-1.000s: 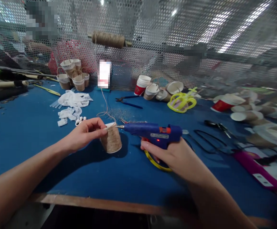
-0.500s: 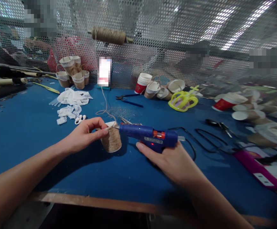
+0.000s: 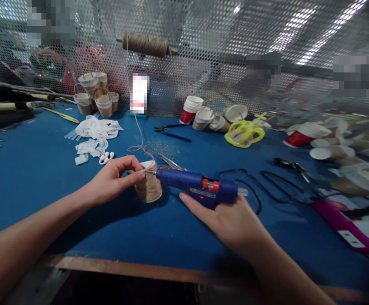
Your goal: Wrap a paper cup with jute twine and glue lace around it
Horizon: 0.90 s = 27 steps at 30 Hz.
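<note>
My left hand (image 3: 119,178) pinches the rim of a twine-wrapped paper cup (image 3: 149,187), with the twine (image 3: 141,142) at its fingertips. The cup's white rim faces up and away. My right hand (image 3: 225,214) is wrapped round a blue glue gun (image 3: 192,182) with a red light lit on its side. The metal nozzle of the gun points left and meets the cup near its upper edge, close to my left fingertips. Behind the gun, partly covered by it, lie scissors (image 3: 170,162).
A twine spool (image 3: 146,44) hangs on the perforated screen. Finished small baskets (image 3: 104,105), a phone (image 3: 139,94), pliers (image 3: 173,132), white lace (image 3: 98,127), paper cups (image 3: 191,110) and a yellow crown-shaped piece (image 3: 244,133) stand farther back. A purple power strip (image 3: 340,224) and black cord (image 3: 276,186) lie right.
The glue gun has shifted slightly left and down, its nozzle moving from the rim's right edge toward my left fingertips. My left hand and the cup stay almost still.
</note>
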Each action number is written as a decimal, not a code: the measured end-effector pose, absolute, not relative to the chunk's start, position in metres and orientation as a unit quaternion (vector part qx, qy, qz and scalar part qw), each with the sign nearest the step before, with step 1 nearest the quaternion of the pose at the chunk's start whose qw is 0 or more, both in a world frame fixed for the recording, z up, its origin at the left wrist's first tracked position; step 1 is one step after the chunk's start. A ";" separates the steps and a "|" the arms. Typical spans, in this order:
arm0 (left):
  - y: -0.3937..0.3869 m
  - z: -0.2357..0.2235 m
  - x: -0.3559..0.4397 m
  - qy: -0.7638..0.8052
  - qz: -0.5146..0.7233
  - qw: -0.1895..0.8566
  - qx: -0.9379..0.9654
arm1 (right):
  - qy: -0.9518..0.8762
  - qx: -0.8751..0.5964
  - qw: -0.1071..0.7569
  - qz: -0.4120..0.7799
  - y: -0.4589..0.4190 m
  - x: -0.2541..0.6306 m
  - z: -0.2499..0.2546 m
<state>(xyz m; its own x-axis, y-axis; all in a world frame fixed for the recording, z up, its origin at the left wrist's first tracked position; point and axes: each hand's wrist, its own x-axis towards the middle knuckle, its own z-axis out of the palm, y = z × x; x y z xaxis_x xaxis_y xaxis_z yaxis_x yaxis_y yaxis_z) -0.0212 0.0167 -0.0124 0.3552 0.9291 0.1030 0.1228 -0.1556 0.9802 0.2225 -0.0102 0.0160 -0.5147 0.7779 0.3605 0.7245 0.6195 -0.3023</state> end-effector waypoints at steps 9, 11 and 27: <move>0.017 -0.013 -0.022 0.395 0.398 0.504 0.657 | -0.853 -0.466 0.206 0.118 -0.010 0.218 0.022; 0.017 -0.013 -0.023 0.393 0.395 0.506 0.659 | -0.852 -0.467 0.213 0.106 -0.011 0.220 0.020; 0.017 -0.014 -0.024 0.376 0.393 0.528 0.652 | -0.761 -0.556 0.263 0.205 -0.008 0.212 0.026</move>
